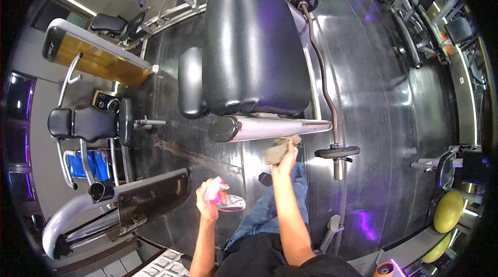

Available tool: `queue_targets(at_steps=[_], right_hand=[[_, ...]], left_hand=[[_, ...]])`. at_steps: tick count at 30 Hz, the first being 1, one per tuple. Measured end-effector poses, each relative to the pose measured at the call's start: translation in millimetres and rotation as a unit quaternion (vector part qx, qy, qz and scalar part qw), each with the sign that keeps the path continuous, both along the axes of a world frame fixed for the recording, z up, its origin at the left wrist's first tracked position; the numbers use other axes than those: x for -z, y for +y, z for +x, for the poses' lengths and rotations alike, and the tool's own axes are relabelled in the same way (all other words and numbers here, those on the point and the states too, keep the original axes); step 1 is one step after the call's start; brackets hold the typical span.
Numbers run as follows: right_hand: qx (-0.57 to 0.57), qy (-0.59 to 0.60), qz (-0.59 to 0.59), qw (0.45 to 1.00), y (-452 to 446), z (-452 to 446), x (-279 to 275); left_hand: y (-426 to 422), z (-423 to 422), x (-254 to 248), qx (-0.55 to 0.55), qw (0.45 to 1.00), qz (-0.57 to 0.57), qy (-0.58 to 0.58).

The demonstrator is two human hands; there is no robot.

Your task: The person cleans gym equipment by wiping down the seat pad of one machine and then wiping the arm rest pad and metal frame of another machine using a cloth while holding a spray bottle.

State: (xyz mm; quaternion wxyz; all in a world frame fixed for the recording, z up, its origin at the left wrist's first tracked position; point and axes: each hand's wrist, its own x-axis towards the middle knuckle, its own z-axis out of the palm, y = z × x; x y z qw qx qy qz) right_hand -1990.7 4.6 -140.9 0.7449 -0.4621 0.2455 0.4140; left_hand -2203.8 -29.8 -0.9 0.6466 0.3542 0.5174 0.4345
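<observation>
My left hand is wrapped round a spray bottle with a pink and white head and a clear, shiny body. It is held low in front of me, apart from the bench. In my right hand is a bunched grey-brown cloth, just at the near side of a pale metal beam. Whether the cloth presses on the beam I cannot tell. Above that beam lies the big black pad of a gym bench, with a smaller black pad on its left.
A bent barbell with small plates rests along the bench's right side. Weight machines with black seats stand at the left. Yellow exercise balls sit at the lower right. The floor is dark rubber.
</observation>
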Motion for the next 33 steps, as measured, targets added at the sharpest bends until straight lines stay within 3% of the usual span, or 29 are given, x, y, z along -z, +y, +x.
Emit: queue_targets(at_steps=[3, 5, 9, 14, 17, 20, 26, 31, 33], right_hand=[[-0.003, -0.017, 0.033, 0.999, 0.9, 8.5, 18.0], [0.002, -0.025, -0.070, 0.997, 6.8, -6.3, 16.4], [-0.030, 0.108, 0.040, 0.993, 15.3, -49.4, -35.2], [-0.125, 0.251, 0.115, 0.953, 14.3, -56.7, -48.7], [-0.080, 0.256, 0.132, 0.954, 13.3, -39.1, -5.8], [-0.045, 0.214, 0.095, 0.971, 14.0, -0.5, 40.2], [-0.039, 0.162, 0.016, 0.986, 3.3, 29.9, 78.0], [-0.066, -0.044, -0.124, 0.989, 10.5, -10.9, 29.8], [-0.065, -0.015, -0.067, 0.996, 7.1, -26.5, -14.1]], left_hand=[[0.9, -1.5, 2.0, 0.013, 1.000, 0.007, -0.004], [0.2, -1.2, 4.9, 0.022, 1.000, 0.008, -0.006], [3.1, -2.1, 7.0, 0.025, 1.000, 0.010, 0.012], [7.7, -5.4, 4.1, 0.054, 0.998, 0.024, 0.002], [7.1, -2.3, -1.2, 0.047, 0.998, 0.030, 0.016], [5.5, -2.6, -2.8, 0.052, 0.997, 0.049, 0.014], [-0.9, -6.7, -2.7, 0.073, 0.996, 0.046, 0.027], [-0.2, -1.1, 4.3, 0.086, 0.995, 0.049, 0.027], [0.2, 3.6, 5.3, 0.096, 0.994, 0.041, 0.030]])
